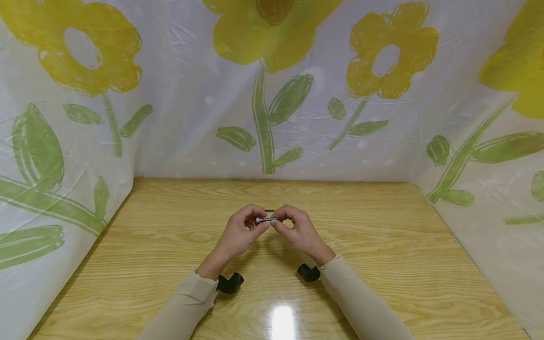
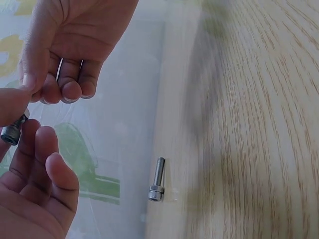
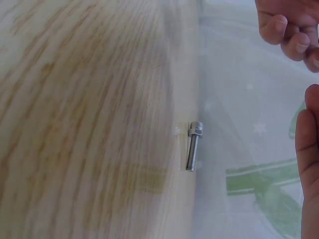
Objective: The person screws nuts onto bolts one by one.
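Note:
A metal bolt point(image 1: 267, 219) is held level between the two hands, over the table. My left hand point(image 1: 236, 234) grips it near the head, with the thumb on the near side. The bolt's socket head point(image 2: 11, 134) shows below the left thumb in the left wrist view. At the threaded end, my right hand point(image 1: 302, 231) pinches the bolt between thumb and forefinger; the fingertips hide the tip. Behind the hands, a second bolt point(image 2: 157, 179) lies on the table with a nut against its head. The right wrist view shows this bolt point(image 3: 194, 147) too.
The wood-grain table point(image 1: 361, 212) meets flower-printed curtains point(image 1: 182, 141) at the back and both sides. Two black curved pieces point(image 1: 231, 283) sit by the wrists, one at each sleeve cuff. A light reflection lies on the near tabletop.

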A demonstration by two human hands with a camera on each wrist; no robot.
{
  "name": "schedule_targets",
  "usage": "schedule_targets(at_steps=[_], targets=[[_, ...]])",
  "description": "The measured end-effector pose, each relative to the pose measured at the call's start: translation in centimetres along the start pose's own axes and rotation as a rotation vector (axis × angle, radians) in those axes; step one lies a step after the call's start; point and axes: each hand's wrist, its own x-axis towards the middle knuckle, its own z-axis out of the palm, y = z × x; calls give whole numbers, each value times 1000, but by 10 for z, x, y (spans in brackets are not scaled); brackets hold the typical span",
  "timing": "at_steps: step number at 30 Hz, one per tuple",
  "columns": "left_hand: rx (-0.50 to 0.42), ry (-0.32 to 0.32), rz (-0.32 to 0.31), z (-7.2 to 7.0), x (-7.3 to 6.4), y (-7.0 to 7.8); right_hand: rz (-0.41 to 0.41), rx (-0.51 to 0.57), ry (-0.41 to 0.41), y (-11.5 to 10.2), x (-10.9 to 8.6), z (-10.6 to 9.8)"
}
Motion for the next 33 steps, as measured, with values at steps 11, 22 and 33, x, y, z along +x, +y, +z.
schedule_targets(at_steps=[11, 22, 33], targets=[[26, 46, -39, 4, 5, -30, -17, 21, 6, 1, 1, 2], [-22, 28, -28, 4, 4, -36, 11, 45, 19, 1, -1, 1], [9, 22, 14, 3, 4, -31, 17, 57, 24, 1, 0, 2]])
